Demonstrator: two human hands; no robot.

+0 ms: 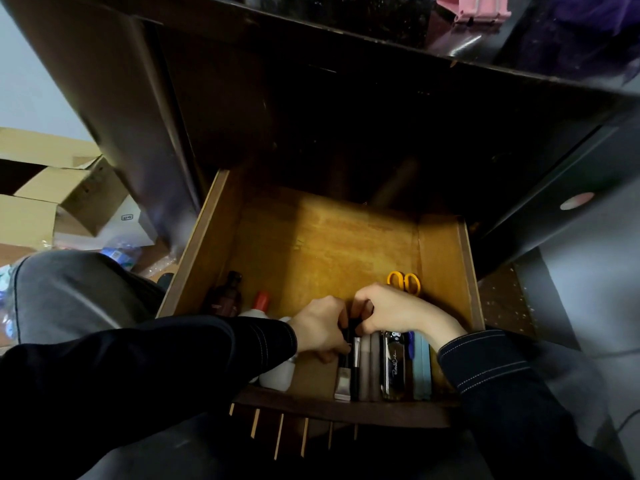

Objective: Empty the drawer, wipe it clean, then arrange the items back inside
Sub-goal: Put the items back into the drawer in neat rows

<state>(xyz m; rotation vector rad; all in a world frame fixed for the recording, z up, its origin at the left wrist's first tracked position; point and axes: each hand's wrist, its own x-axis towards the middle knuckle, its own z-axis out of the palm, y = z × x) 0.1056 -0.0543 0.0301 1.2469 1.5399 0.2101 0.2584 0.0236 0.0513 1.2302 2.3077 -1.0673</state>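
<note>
I look down into the wooden drawer (pixel 441 271), which is pulled out from the dark cabinet (pixel 214 98). Both hands are working close to its front edge. The left hand (pixel 320 327) has its fingers curled round a slim black item (pixel 352 329). The right hand (pixel 391 310) pinches the same item from the other side with bent fingers, and the two hands almost touch.

The item lies at the left end of a row of long things, side by side against the front wall. Further right in that row are a clear case with writing (pixel 394 365) and a light blue case (pixel 421 372), which is near the right wall. The orange scissors (pixel 403 281) lie just behind the right hand.

By the left wall stands a brown bottle (pixel 227 296), with a red-capped bottle (pixel 261 301) beside it. A white bottle (pixel 278 372) lies under the left wrist. The back half of the drawer floor is bare wood, so the free room is there. Outside, a grey-trousered knee (pixel 69 289) is near the left wall.
</note>
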